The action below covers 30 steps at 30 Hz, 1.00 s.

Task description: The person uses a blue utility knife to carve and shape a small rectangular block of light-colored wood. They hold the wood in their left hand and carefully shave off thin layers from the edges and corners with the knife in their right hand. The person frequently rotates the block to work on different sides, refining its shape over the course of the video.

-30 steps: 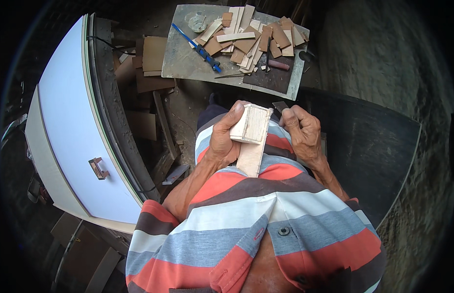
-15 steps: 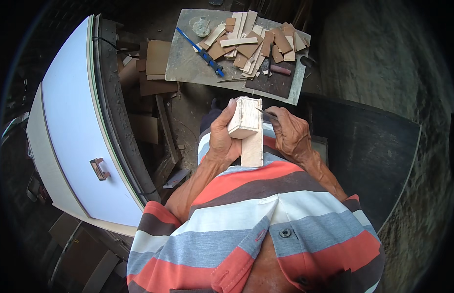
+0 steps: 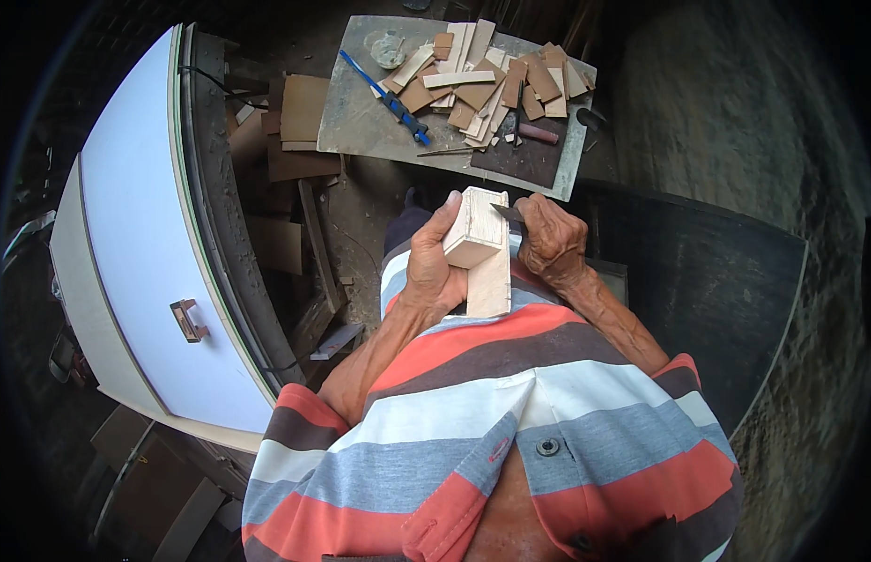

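My left hand is closed around a small pale wooden box fixed on a flat pale board, its thumb along the box's left side, above my striped shirt. My right hand is closed on a dark, pointed blade; the blade's tip rests at the box's upper right part. How much of a handle the blade has is hidden by my fingers.
Ahead, a worktable bears scattered wood offcuts, a blue clamp-like tool and a pink-handled tool. At left stands a white panel with a handle, beside stacked boards. A dark board lies at right.
The box has risen and turned slightly in my left hand since a second ago. My right hand has moved left with the blade, whose tip now meets the box.
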Each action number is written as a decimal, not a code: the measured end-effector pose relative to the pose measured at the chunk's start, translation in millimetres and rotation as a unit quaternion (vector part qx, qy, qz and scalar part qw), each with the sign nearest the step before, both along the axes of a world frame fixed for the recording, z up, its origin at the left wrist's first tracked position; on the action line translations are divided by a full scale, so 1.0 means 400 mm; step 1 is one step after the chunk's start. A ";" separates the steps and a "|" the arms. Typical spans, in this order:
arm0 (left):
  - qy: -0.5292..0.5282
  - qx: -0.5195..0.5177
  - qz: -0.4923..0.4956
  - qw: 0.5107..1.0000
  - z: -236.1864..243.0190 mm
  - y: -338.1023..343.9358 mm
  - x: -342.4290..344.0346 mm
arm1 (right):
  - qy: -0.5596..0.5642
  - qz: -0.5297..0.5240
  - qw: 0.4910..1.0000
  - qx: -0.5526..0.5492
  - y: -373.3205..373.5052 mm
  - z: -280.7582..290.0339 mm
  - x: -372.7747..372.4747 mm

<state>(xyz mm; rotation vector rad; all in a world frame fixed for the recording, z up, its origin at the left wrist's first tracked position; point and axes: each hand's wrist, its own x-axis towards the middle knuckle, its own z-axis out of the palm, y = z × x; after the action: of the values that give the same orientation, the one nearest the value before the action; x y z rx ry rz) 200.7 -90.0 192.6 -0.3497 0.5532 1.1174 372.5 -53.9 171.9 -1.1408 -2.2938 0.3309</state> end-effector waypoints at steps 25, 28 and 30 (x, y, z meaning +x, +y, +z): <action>0.034 0.013 -0.002 0.999 -0.006 -0.005 0.025 | 0.026 0.036 0.998 -0.035 0.006 0.038 0.013; 0.032 0.016 0.000 0.999 -0.007 -0.006 0.022 | 0.024 0.025 0.999 -0.032 0.002 0.031 0.001; 0.030 0.022 -0.005 0.999 -0.008 -0.006 0.023 | 0.017 0.007 1.000 -0.018 -0.002 0.026 -0.005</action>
<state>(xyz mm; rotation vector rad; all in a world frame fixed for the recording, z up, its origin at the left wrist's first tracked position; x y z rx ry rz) 209.8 -92.4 189.3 -0.2759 0.5808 1.1325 370.5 -54.9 182.1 -1.1277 -2.2751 0.3955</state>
